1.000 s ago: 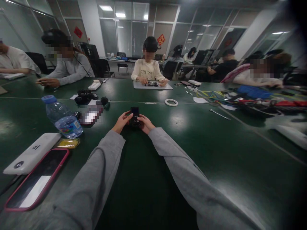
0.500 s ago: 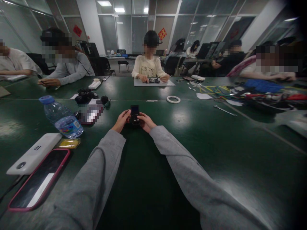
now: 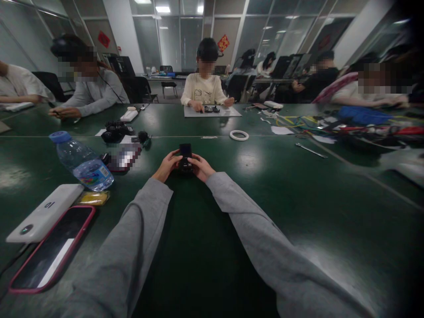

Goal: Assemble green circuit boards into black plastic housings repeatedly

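Both hands meet over the dark green table [image 3: 251, 198], around a small black handheld device with a screen [image 3: 185, 151]. The screen is dark, and small buttons show below it. My left hand [image 3: 168, 166] wraps the device's left side, its thumb on the front near the buttons. From the right, my right hand [image 3: 202, 168] grips the other side with its thumb also on the lower front. The fingers behind the device are mostly hidden. Its exact kind is too small to make out.
At left are a water bottle [image 3: 84, 165], a white power bank [image 3: 46, 214], a phone [image 3: 54, 249] and a yellow packet [image 3: 93, 198]. Farther off lie black gear [image 3: 115, 131], a tape roll [image 3: 239, 135], a wrench [image 3: 311, 150] and tangled cables [image 3: 308, 126]. A person [image 3: 203, 90] sits opposite.
My left thumb has come in from the device's edge onto its front, and my right thumb has shifted slightly up and left. The device looks tilted a little; the whole view has shifted slightly.
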Available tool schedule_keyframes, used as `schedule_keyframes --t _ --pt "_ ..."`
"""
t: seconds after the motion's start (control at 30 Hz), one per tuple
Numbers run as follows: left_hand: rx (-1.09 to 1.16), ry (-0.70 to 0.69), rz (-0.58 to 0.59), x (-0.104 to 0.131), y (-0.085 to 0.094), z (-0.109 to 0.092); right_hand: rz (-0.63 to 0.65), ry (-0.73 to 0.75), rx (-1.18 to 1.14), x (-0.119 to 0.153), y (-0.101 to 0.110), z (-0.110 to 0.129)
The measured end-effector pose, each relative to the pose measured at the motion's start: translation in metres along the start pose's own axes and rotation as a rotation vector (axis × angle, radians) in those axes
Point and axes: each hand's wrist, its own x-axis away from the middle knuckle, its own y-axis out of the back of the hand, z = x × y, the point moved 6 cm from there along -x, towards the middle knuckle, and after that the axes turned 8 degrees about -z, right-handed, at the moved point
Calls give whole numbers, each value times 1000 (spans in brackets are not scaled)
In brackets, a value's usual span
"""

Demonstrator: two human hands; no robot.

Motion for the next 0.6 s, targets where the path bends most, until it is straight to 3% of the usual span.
schedule_keyframes --t 0.4,0.6 --pt "-133 -36 -58 8 1 -6 -18 18 64 4 -5 4" --pt "-167 -33 -49 9 1 -8 34 50 90 2 -4 2"
